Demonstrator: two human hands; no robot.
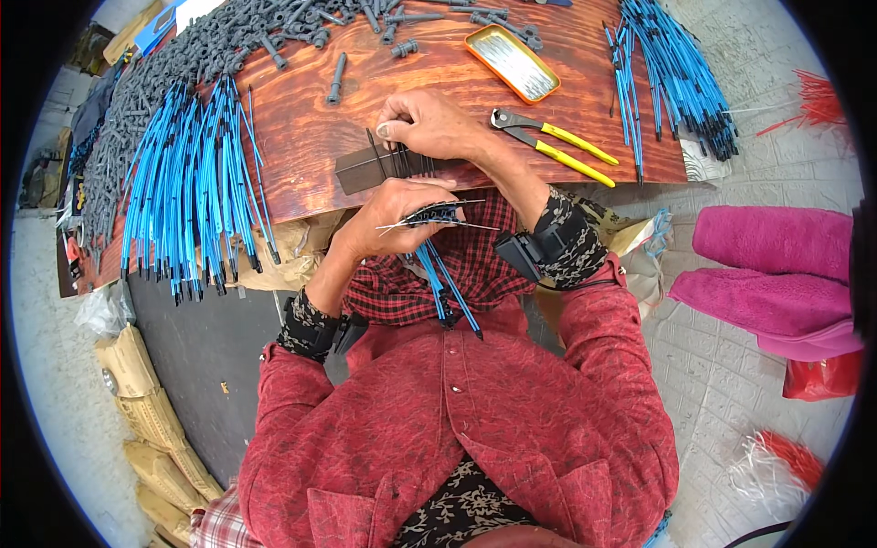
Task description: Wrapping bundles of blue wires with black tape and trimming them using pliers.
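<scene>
My left hand (395, 217) is closed around a small bundle of blue rods (437, 274) with black ends, which hang down toward my lap. Thin pale wires stick out on both sides of the bundle's top. Just beyond, at the table's near edge, lies a dark rectangular block (361, 173) with several thin dark rods standing along it. My right hand (429, 123) is above this block, thumb and fingers pinched together by the thin rods. What sits between those fingertips is too small to make out.
Yellow-handled end-cutting pliers (557, 146) lie right of my right hand. Behind them is an orange-rimmed tin (512, 62) of thin metal pins. Blue rod bundles (187, 183) hang over the table's left edge; more blue rods (676, 73) lie right. Grey plastic pieces (196, 59) are heaped at back left.
</scene>
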